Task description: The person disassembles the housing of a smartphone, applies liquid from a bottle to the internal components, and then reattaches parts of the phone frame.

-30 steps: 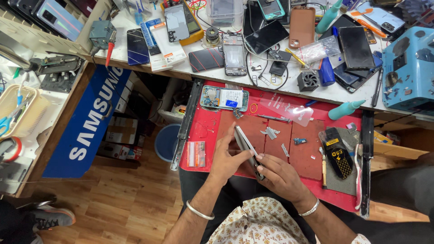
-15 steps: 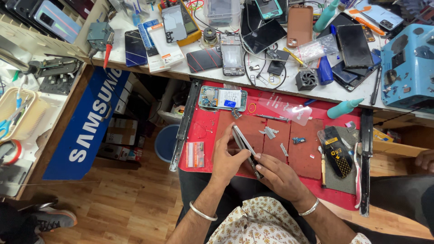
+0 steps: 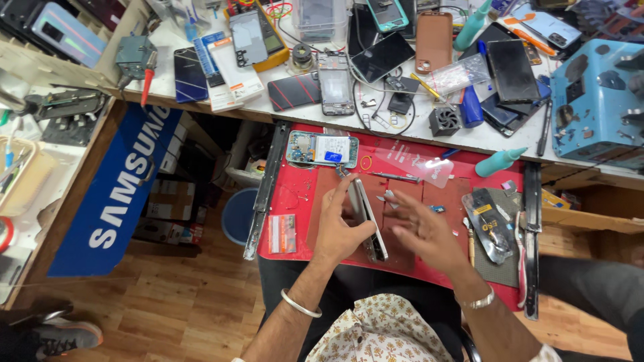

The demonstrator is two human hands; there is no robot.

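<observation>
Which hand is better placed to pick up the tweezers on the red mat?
The right hand, probably. It is open, free and next to the tweezers. The left hand is gripping the phone on its edge.

You see bright, even overhead light with soft, short shadows. Your right hand [image 3: 422, 231] smears with motion blur; your left hand [image 3: 342, 228] stays sharp. Mild glare sits on the glossy phone screens [image 3: 513, 70] toward 1 o'clock. Straight edges bow outward at 9 and 3 o'clock.
</observation>
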